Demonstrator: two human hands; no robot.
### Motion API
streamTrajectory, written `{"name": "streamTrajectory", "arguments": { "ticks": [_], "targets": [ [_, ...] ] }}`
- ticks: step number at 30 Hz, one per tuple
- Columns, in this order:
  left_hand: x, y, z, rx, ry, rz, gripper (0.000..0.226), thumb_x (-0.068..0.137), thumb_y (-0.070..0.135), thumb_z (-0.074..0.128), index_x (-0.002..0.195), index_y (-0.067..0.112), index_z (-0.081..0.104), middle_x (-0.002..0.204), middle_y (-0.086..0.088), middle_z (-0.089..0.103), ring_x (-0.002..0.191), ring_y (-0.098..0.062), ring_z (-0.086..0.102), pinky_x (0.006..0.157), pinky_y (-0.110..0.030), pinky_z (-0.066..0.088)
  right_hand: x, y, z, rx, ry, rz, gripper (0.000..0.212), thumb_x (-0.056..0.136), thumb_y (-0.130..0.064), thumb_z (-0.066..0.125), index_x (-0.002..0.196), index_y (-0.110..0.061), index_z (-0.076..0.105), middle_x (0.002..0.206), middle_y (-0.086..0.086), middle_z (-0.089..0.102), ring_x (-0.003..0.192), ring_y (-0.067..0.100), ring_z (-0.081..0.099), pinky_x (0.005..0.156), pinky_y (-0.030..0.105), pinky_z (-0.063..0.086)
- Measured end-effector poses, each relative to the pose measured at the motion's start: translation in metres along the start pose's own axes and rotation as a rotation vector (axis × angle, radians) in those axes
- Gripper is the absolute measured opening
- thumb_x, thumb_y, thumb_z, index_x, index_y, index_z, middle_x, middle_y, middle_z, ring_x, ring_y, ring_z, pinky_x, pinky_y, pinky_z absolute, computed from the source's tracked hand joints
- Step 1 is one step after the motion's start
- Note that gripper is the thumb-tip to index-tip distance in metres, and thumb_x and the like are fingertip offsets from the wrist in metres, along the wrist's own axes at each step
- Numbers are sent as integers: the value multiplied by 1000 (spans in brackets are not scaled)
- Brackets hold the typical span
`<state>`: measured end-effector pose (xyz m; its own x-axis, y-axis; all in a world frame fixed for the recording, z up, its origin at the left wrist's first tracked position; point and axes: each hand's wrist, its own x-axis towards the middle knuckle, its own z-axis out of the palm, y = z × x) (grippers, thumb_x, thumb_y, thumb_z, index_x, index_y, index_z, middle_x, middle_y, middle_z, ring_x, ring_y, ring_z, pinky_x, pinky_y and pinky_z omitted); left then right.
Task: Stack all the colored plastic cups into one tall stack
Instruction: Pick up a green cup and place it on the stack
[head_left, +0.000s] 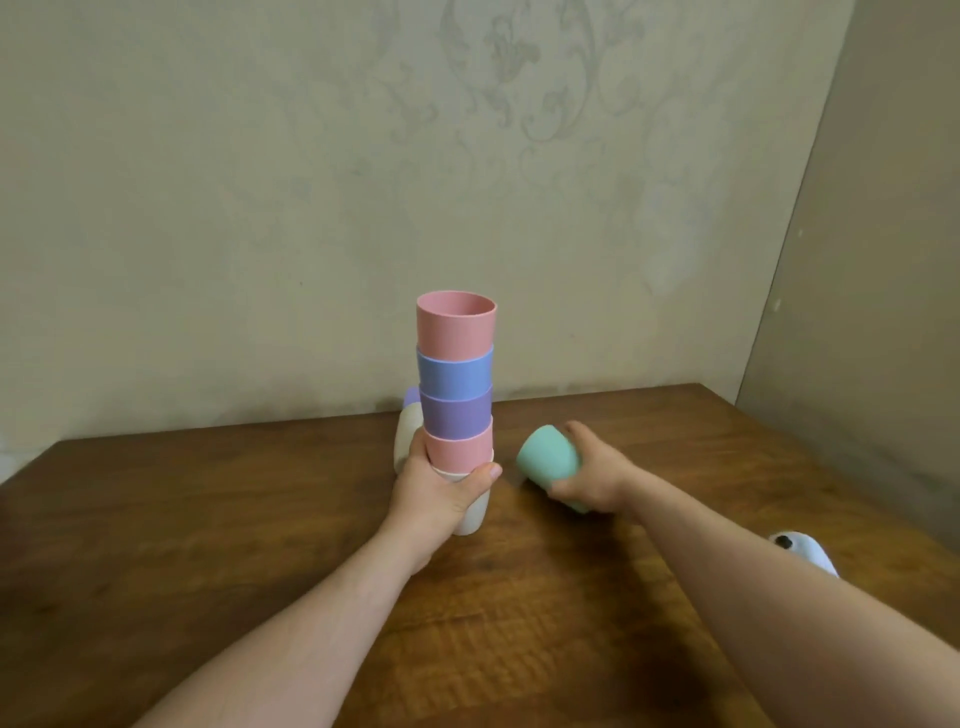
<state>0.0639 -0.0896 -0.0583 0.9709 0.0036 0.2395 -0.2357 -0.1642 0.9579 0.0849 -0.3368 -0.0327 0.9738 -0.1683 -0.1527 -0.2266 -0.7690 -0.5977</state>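
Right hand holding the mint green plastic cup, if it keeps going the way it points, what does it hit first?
Probably the tall stack of coloured plastic cups: the right hand and its mint green plastic cup point left and away, toward the stack's lower part. Depth is unclear.

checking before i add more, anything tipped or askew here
The stack stands upright in the left hand. The green cup, in the right hand, is tilted sideways. Behind the stack, a white cup leans, a purple one beyond it.
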Motion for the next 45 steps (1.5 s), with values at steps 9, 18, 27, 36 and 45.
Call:
{"name": "streamTrajectory", "arguments": {
  "ticks": [9, 18, 27, 36, 45],
  "targets": [
    [-44, -3, -45, 101, 86, -47, 110, 50, 58, 99, 142, 48, 40, 126, 25, 69, 115, -2, 70, 98, -37, 57, -44, -23, 36, 242, 165, -160, 114, 63, -45, 99, 150, -47, 24, 132, -5, 55, 114, 23, 60, 88, 37, 53],
    [-59, 22, -57, 8, 119, 23, 118, 59, 46, 103, 154, 50, 33, 151, 14, 62, 132, -12, 67, 111, -43, 56, -60, -21, 63, 467, 254, -152, 123, 70, -15, 96, 154, -58, 17, 134, -11, 58, 117, 17, 57, 105, 39, 50],
    [-19, 120, -61, 1, 178, 187, 123, 57, 68, 90, 162, 46, 31, 144, 15, 63, 125, -21, 70, 102, -43, 60, -62, -20, 70, 604, 284, -108, 116, 69, -21, 99, 151, -54, 24, 123, -14, 57, 108, 16, 60, 87, 34, 51],
    [-12, 105, -50, -72, 215, 171, 67, 73, 64, 83, 131, 42, 56, 118, 8, 81, 105, -20, 80, 86, -40, 62, -84, -113, -35, 1084, 419, -246, 91, 77, -22, 90, 149, -37, 37, 130, 4, 60, 109, 24, 67, 93, 50, 62],
    [-8, 104, -51, -2, 238, 141, 70, 80, 57, 88, 137, 44, 50, 115, 20, 70, 102, -4, 69, 72, -25, 53, -140, -229, -79, 912, 214, -760, 87, 75, -24, 94, 144, -37, 43, 125, -5, 63, 93, -1, 72, 74, 25, 62]
  ]
}}
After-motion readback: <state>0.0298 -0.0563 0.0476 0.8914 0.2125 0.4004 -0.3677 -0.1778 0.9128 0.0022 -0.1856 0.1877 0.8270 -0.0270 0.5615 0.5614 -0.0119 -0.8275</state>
